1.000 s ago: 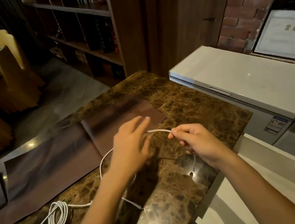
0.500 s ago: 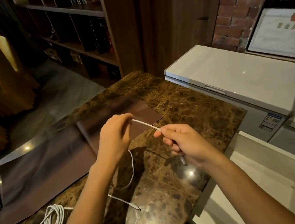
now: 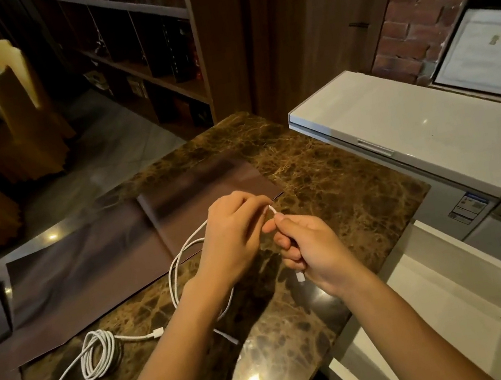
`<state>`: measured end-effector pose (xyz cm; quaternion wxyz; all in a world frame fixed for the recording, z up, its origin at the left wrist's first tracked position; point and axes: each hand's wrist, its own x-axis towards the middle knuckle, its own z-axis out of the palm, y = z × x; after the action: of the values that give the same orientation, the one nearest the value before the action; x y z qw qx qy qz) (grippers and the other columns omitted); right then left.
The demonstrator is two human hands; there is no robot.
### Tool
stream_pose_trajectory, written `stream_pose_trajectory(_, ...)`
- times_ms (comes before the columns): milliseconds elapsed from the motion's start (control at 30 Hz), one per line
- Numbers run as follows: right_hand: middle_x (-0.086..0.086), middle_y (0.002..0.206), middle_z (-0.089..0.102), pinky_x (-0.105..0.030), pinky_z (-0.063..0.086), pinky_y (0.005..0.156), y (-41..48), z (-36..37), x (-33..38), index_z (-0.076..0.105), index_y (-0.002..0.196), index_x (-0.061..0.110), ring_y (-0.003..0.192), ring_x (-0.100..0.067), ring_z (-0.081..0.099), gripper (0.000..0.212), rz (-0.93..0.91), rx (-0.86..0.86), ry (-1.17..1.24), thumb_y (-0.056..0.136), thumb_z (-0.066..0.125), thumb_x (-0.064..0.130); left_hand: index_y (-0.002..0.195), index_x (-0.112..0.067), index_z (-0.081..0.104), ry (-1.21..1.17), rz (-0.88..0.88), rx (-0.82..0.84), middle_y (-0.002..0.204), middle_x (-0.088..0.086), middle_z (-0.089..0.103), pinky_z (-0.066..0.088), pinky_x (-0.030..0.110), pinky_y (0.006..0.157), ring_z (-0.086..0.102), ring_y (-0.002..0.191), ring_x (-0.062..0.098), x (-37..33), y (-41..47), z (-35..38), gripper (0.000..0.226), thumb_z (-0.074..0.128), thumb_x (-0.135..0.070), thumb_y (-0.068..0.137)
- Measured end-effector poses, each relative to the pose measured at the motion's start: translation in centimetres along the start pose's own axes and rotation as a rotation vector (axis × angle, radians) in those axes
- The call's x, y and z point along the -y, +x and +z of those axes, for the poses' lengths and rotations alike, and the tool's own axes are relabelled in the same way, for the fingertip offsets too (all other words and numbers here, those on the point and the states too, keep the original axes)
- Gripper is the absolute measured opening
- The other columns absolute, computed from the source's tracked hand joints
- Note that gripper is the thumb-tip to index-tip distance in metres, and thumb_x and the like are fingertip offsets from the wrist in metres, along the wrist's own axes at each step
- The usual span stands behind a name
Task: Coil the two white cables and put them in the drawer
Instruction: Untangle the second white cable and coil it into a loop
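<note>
Brown marble counter [image 3: 324, 177] fills the middle of the view, with a dark mat [image 3: 89, 268] spread over its left part and a bookshelf [image 3: 152, 56] behind.

At the near left, one white cable [image 3: 99, 355] lies on the marble already wound into a small bundle. Both ends trail loose, so it looks set aside to wait for the drawer.

The second cable [image 3: 173, 270] is only half gathered. It rises off the counter in one wide loop, passes behind the left forearm, and its far plug rests on the marble near the front edge.

The left hand [image 3: 234, 239] is curled, pinching this cable at its fingertips, seemingly to feed the slack across. The right hand [image 3: 313, 249] meets it almost fingertip to fingertip. Thumb and forefinger pinch the cable, the other fingers are folded round it, and the short plug end [image 3: 300, 276] sticks out under the fist. Holding that end fixed probably gives each new turn something to be laid against.

To the right stands a white chest [image 3: 415, 127] with its lid closed. Below it the white drawer [image 3: 447, 306] is pulled open beside the right arm, near enough that both bundles could be dropped in without stepping away. Neither cable is in it yet.
</note>
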<state>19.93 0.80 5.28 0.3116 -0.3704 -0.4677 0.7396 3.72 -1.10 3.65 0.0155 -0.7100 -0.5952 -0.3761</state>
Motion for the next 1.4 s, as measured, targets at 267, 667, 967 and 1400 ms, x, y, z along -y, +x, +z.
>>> stream_pose_trajectory(267, 0.004, 0.061, 0.046, -0.022, 0.027, 0.044, -0.8, 0.5, -0.9, 0.064, 0.092, 0.007, 0.049, -0.008, 0.034, 0.032, 0.054, 0.006, 0.053, 0.109, 0.042, 0.022, 0.113, -0.017, 0.071, -0.047, -0.035, -0.006, 0.103, 0.001, 0.067, 0.047, 0.039, 0.083, 0.06, 0.095, 0.02, 0.8, -0.8, 1.2, 0.02, 0.058, -0.02, 0.098)
stream_pose_trajectory(667, 0.003, 0.059, 0.042, -0.022, 0.025, 0.042, -1.1, 0.7, 1.6, 0.056, 0.09, 0.004, 0.044, -0.005, 0.035, 0.028, 0.03, 0.134, 0.309, 0.108, 0.041, 0.021, 0.098, -0.025, 0.068, -0.526, -0.4, -0.003, 0.083, -0.012, 0.071, 0.051, 0.019, 0.071, 0.067, 0.079, 0.004, -4.9, -4.3, 2.5, 0.019, 0.055, -0.013, 0.102)
stream_pose_trajectory(967, 0.003, 0.061, 0.045, -0.02, 0.03, 0.044, 0.0, 0.1, 3.0, 0.061, 0.089, 0.008, 0.048, -0.006, 0.036, 0.029, -0.063, 0.112, 0.387, 0.107, 0.044, 0.023, 0.078, -0.012, 0.063, -0.536, -0.511, 0.07, 0.061, -0.015, 0.058, 0.036, 0.011, 0.054, 0.053, 0.055, 0.002, -8.9, -6.3, 2.3, 0.028, 0.052, -0.014, 0.103)
stream_pose_trajectory(1400, 0.002, 0.063, 0.05, -0.027, 0.029, 0.048, 0.4, -1.1, 1.4, 0.061, 0.082, 0.012, 0.053, -0.011, 0.038, 0.034, -0.221, -0.028, -0.021, 0.108, 0.042, 0.021, 0.08, -0.023, 0.064, -0.149, -0.289, 0.353, 0.063, -0.006, 0.062, 0.04, 0.02, 0.056, 0.057, 0.059, 0.008, -8.3, -4.0, -2.0, 0.031, 0.048, -0.035, 0.104)
